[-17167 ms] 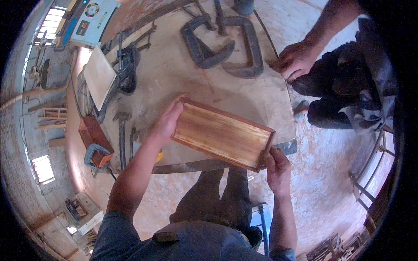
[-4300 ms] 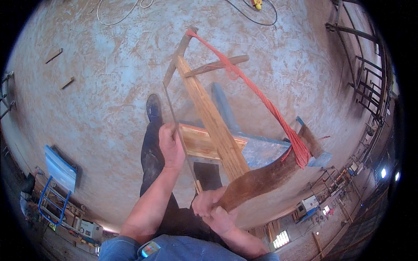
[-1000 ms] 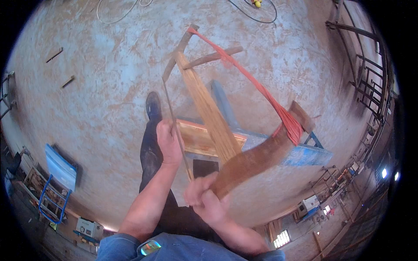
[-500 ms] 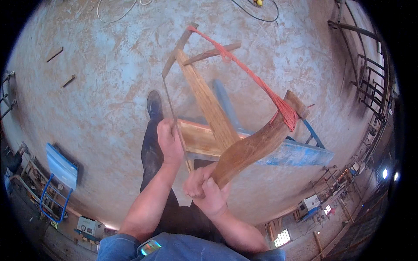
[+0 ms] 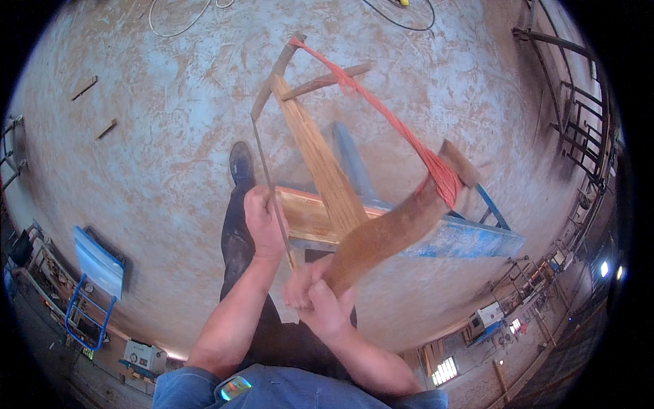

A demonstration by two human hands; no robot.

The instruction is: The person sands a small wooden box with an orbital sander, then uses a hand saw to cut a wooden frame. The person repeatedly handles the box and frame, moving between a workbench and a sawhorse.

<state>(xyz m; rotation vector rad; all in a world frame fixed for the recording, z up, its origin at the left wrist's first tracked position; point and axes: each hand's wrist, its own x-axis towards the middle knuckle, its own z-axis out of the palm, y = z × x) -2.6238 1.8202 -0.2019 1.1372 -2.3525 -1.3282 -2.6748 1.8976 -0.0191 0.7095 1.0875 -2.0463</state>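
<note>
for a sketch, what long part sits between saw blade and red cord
The wooden bar runs between the blade and red cord, in the head view.

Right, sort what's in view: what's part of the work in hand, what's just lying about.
Part of the work:
bow saw, in the right hand
wooden tray, left hand at its end
blue bench, beneath the tray

Just lying about:
two wood scraps on the floor
pale cord
dark cord

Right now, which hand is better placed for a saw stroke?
Right, probably: the right hand has its grip on the near end of the frame saw. The left hand is at the left end of the wooden tray, beside the blade.
</note>
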